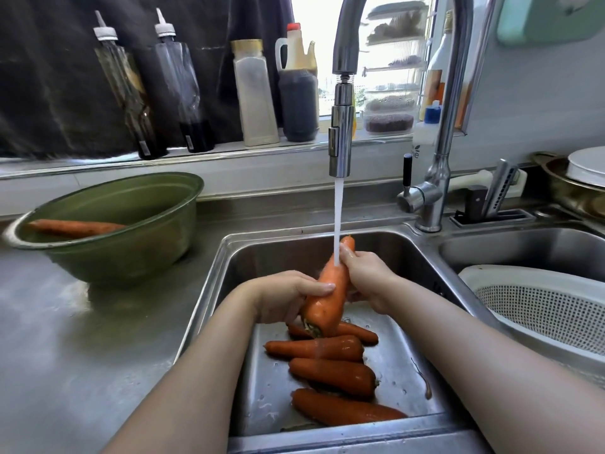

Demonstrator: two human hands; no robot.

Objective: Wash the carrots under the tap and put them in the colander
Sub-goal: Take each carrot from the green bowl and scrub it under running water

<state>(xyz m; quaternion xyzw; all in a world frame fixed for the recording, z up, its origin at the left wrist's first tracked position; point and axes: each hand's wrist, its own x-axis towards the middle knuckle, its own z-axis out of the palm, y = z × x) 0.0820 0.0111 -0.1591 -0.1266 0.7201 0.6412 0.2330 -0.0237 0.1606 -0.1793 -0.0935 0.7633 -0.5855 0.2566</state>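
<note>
Held carrot [329, 290], carrots [332, 376] in sink [404, 257], lone carrot [75, 227] in green bowl [131, 257]

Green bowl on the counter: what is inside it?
One carrot lies inside the green bowl, its lower edge hidden by the near rim. The near wall covers the bottom, so water or more carrots there cannot be seen.
</note>
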